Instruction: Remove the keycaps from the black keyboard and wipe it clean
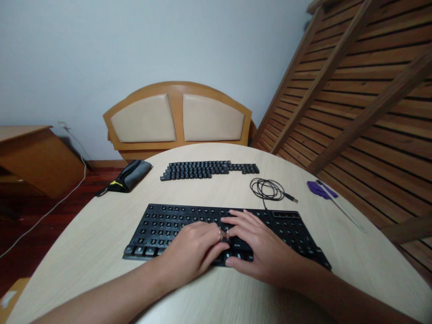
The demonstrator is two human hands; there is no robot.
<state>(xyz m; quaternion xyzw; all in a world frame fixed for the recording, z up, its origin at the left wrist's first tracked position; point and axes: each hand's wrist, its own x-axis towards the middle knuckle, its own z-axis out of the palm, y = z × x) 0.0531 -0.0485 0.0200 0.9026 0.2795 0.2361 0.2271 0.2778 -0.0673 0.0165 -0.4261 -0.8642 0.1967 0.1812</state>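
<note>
A black keyboard lies across the front of the table, many of its key positions bare; keycaps sit along its bottom row at the left. My left hand is over its middle, thumb and fingers pinched together. Something small and partly shiny shows at the fingertips, too small to make out. My right hand rests on the keyboard just right of it, fingers spread, thumb near the bottom row. Between the hands a wide keycap shows. Loose black keycaps stand in rows behind the keyboard.
A coiled USB cable lies behind the keyboard. A dark pouch sits at the table's left edge. On the right are a purple cloth and a thin pale stick. A wooden headboard stands beyond the round table.
</note>
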